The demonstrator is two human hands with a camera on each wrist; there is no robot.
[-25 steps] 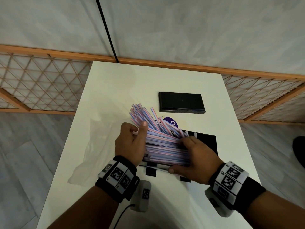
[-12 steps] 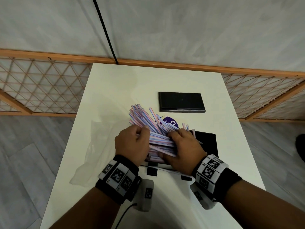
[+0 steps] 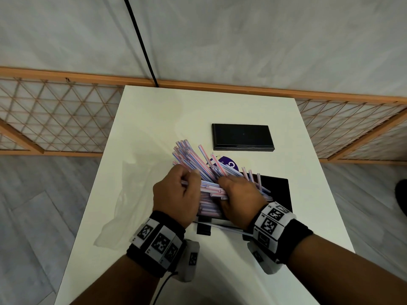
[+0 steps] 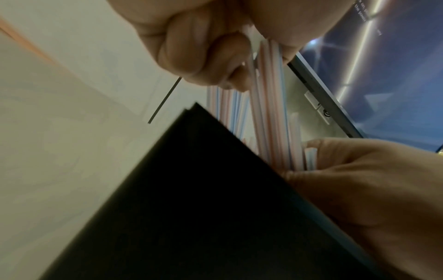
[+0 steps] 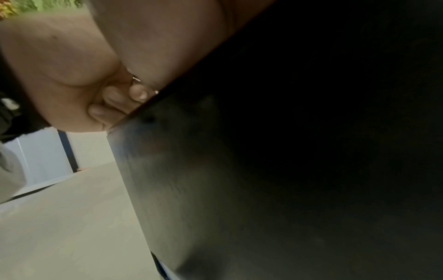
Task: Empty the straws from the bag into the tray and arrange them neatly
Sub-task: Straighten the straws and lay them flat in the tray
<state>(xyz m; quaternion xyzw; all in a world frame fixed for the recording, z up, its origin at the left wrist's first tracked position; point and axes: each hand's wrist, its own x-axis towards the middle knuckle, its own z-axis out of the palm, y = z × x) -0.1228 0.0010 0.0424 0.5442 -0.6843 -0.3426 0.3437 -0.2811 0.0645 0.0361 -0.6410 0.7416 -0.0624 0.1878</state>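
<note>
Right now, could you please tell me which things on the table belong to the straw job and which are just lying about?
Part of the job:
- pink-and-blue striped plastic straws, gripped by the left hand and right hand
- black rectangular tray under them
- clear plastic bag, lying emptied to the left

Just lying about:
- black flat rectangular box
- purple round label
</note>
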